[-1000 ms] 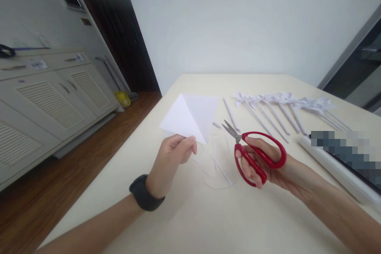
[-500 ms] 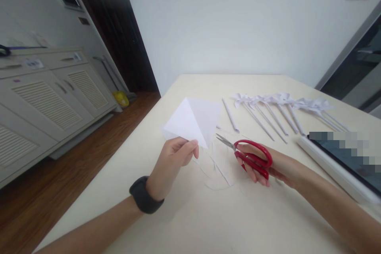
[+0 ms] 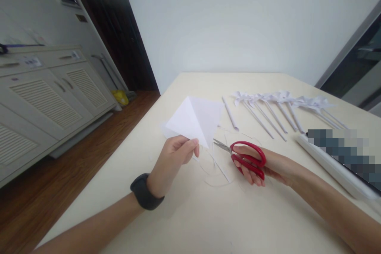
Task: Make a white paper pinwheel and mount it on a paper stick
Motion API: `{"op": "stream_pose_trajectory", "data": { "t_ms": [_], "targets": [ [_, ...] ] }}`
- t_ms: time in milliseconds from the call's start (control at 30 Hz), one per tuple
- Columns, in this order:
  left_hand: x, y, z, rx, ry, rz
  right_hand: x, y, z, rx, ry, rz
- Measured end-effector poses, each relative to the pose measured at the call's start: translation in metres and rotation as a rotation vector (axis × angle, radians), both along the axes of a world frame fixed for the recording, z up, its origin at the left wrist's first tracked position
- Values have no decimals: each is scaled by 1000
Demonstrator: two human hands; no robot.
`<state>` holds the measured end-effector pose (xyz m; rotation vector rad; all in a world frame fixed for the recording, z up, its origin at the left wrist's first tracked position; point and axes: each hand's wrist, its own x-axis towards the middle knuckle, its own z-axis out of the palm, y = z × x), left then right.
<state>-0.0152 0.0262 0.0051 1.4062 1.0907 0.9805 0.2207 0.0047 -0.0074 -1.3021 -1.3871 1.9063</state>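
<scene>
the left hand (image 3: 178,152) pinches the paper (image 3: 193,121) above the table (image 3: 193,218) while the right hand (image 3: 268,162) holds slightly parted scissors (image 3: 230,150) near its corner, seemingly lining up a cut, which calls for a steady sheet.

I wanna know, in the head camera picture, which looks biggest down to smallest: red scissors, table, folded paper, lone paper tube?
1. Table
2. Folded paper
3. Red scissors
4. Lone paper tube

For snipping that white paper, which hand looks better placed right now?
Probably the right hand: it holds the red scissors, blades slightly parted and pointing toward the paper. The left hand is occupied pinching the paper's near edge.
</scene>
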Motion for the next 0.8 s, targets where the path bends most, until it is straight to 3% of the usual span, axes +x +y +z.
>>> {"op": "stream_pose_trajectory", "data": {
  "t_ms": [233,500,800],
  "targets": [
    [0,0,1,3,14,-8,1,1,5,17,54,-15],
    [0,-1,1,6,7,-17,12,-6,29,197,157,-132],
    [0,0,2,0,8,-24,7,-6,37,274,174,-230]
  ]
}}
